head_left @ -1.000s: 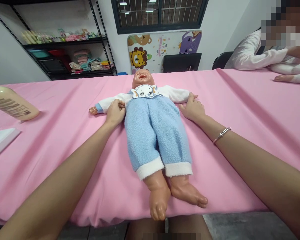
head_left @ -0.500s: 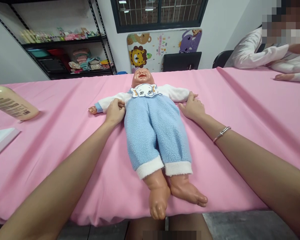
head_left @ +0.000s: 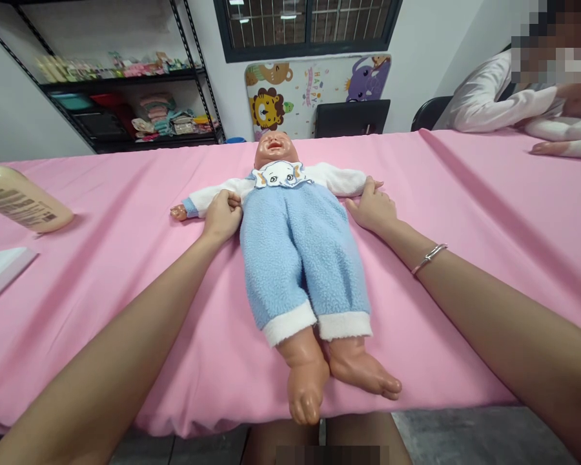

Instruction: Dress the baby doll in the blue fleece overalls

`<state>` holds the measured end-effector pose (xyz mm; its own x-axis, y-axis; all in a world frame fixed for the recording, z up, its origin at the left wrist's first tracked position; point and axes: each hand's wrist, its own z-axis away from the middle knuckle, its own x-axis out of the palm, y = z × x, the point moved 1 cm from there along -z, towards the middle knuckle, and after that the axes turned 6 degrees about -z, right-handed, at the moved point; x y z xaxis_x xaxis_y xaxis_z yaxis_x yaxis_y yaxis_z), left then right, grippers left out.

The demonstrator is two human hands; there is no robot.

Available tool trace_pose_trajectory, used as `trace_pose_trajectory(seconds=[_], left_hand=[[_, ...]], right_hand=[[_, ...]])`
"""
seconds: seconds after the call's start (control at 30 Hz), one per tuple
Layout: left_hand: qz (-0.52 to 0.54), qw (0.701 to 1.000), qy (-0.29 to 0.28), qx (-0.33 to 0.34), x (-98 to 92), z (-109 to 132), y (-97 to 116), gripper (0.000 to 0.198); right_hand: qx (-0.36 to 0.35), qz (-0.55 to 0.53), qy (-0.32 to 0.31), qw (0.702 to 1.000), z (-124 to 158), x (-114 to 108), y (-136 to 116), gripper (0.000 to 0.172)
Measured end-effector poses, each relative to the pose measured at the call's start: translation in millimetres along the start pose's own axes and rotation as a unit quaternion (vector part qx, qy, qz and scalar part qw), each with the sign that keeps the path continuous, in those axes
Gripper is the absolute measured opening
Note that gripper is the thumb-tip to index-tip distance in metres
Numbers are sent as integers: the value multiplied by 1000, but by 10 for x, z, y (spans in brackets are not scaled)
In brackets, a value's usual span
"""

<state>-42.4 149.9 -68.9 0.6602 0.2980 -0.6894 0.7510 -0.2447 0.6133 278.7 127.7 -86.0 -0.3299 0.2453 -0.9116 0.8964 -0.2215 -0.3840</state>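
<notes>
A baby doll (head_left: 303, 252) lies on its back on a pink cloth (head_left: 126, 310), its feet towards me. It wears fluffy light-blue trousers with white cuffs, white sleeves and an elephant-face collar, and its arms are spread. Beside the doll's waist, my left hand (head_left: 223, 216) rests against the sleeve with fingers curled in; whether fabric is pinched there is hidden. My right hand (head_left: 375, 208), with a silver bangle on its wrist, lies at the end of the doll's other sleeve (head_left: 343, 181). Its thumb is apart from the fingers, which cover most of the doll's hand.
A beige bottle (head_left: 22, 200) lies at the left, with a white box-like object (head_left: 4, 271) nearer me. A person in white sleeves (head_left: 503, 103) leans on the table at the far right. Behind stand a black monitor (head_left: 352, 119) and a shelf rack (head_left: 126, 81) holding folded cloths.
</notes>
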Motion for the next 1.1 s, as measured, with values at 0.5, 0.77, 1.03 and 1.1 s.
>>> trace_pose_trajectory(seconds=[0.5,0.77,1.03,1.1], left_hand=[[-7,1000,-4,-5,-10,3,7,17],[-8,1000,-6,-16,-24,17,52,18],[-2,1000,-9,-23,-32,18,64,19],[-1,1000,-9,-21,-31,17,63,19]], right_hand=[[-4,-3,3,1000,14,-6,-4,79],[0,-9,1,1000,17,-15,-10,80],[4,3,-2,1000,35,-39,-35,80],[5,3,0,1000,38,-42,-40,79]])
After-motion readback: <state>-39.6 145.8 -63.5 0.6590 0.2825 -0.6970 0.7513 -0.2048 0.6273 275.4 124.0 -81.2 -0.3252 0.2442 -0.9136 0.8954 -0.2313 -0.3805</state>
